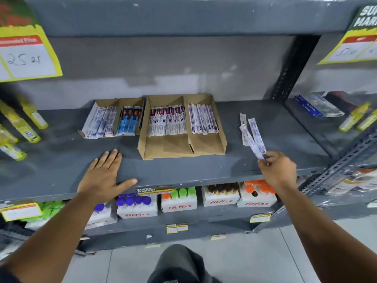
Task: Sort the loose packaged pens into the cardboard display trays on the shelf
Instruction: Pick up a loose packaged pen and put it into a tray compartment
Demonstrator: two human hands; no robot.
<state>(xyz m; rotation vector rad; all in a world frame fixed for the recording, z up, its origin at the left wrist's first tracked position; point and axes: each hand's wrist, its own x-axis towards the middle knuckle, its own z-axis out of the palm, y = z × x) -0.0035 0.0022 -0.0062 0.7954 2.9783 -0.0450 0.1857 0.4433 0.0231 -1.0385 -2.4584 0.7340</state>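
Observation:
Two cardboard display trays stand on the grey shelf (183, 170). The larger tray (206, 147) in the middle has two compartments with packaged pens at the back of each. To its left, the smaller tray (106, 103) holds white-purple packs and blue packs. My right hand (278, 170) pinches the near ends of a few loose white-purple pen packs (254, 135), which fan out over the shelf right of the larger tray. My left hand (106, 176) rests flat on the shelf's front edge, fingers spread, holding nothing.
Yellow packaged items (22, 127) lie at the shelf's left end. Blue and yellow packs (318, 107) sit on the adjoining shelf to the right. Below, white boxes of coloured-cap bottles (179, 199) fill the lower shelf. Price tags (26, 58) hang from the shelf above.

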